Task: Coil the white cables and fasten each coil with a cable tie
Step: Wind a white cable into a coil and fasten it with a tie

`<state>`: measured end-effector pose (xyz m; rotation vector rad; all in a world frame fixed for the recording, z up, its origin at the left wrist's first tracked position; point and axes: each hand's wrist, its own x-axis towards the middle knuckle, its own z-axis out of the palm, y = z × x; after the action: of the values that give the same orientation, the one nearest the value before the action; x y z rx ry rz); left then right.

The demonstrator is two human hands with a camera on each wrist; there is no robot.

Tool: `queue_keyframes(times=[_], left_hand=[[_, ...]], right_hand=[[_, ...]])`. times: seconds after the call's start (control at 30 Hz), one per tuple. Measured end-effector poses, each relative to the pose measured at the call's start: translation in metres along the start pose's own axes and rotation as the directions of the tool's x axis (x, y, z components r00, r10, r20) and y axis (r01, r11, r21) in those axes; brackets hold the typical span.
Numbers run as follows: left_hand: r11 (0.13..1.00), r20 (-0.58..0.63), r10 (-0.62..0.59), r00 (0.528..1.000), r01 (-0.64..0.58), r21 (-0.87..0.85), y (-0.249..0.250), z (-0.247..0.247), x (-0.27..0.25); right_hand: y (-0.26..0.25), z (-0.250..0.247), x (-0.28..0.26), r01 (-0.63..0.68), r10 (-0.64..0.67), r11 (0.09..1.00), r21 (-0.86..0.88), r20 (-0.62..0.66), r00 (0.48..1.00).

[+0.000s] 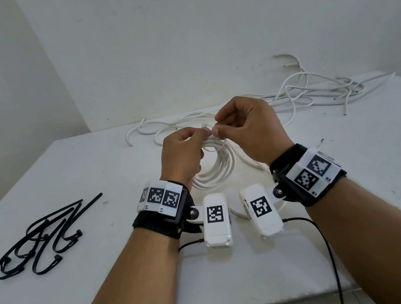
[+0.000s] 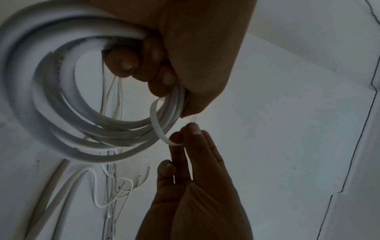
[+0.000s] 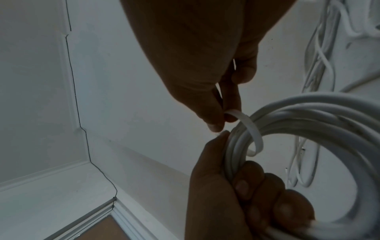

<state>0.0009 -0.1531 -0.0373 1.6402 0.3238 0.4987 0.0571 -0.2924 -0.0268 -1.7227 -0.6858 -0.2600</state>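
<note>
A coil of white cable (image 1: pixel 219 167) hangs just above the table, and my left hand (image 1: pixel 192 140) grips its top with curled fingers. In the left wrist view the left hand (image 2: pixel 144 65) is wrapped round the coil (image 2: pixel 61 129). A flat white cable tie (image 2: pixel 157 123) loops around the bundle beside my left fingers. My right hand (image 1: pixel 219 128) pinches one end of it between thumb and forefinger. The right wrist view shows the right hand (image 3: pixel 222 116) holding the tie (image 3: pixel 252 128) against the coil (image 3: pixel 308 110). The tie's other end is hidden.
Several black cable ties (image 1: pixel 39 240) lie in a heap at the left of the white table (image 1: pixel 108 273). Loose white cables (image 1: pixel 304 97) sprawl along the table's back edge by the wall. A thin black lead (image 1: pixel 327 250) trails off the front edge.
</note>
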Motion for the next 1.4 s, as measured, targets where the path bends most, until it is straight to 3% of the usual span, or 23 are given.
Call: queue_keyframes(times=[0.17,0.47,0.77,0.93,1.17,1.3,1.4], left_hand=[[0.998,-0.017,0.023,1.0,-0.022,0.052,0.0,0.0,-0.001],[0.956,-0.042,0.197,0.98,-0.182,0.231,-0.003,0.0,0.004],[0.915,-0.024,0.25,0.968,-0.228,0.334,-0.006,-0.001,0.006],[0.849,-0.002,0.298,0.955,-0.264,0.458,-0.006,-0.001,0.004],[0.706,0.114,0.378,0.919,-0.365,0.607,0.0,-0.001,-0.001],[0.798,0.08,0.381,0.921,-0.371,0.474,0.003,-0.003,-0.002],[0.842,0.026,0.384,0.923,-0.362,0.4,0.002,-0.007,0.001]], right_hand=[[-0.002,-0.002,0.0,-0.011,0.012,0.999,-0.039,0.019,1.0],[-0.003,-0.005,0.0,-0.042,0.042,0.997,-0.07,0.008,0.999],[-0.004,-0.007,-0.001,-0.068,0.071,0.992,-0.104,0.023,0.997],[-0.003,-0.006,-0.001,-0.097,0.101,0.989,-0.108,0.035,0.994],[-0.006,-0.011,-0.002,-0.178,0.175,0.982,0.056,0.054,0.983],[-0.009,-0.011,-0.003,-0.241,0.228,0.955,0.174,0.093,0.969],[-0.011,-0.009,-0.003,-0.263,0.24,0.957,0.124,0.175,0.955]])
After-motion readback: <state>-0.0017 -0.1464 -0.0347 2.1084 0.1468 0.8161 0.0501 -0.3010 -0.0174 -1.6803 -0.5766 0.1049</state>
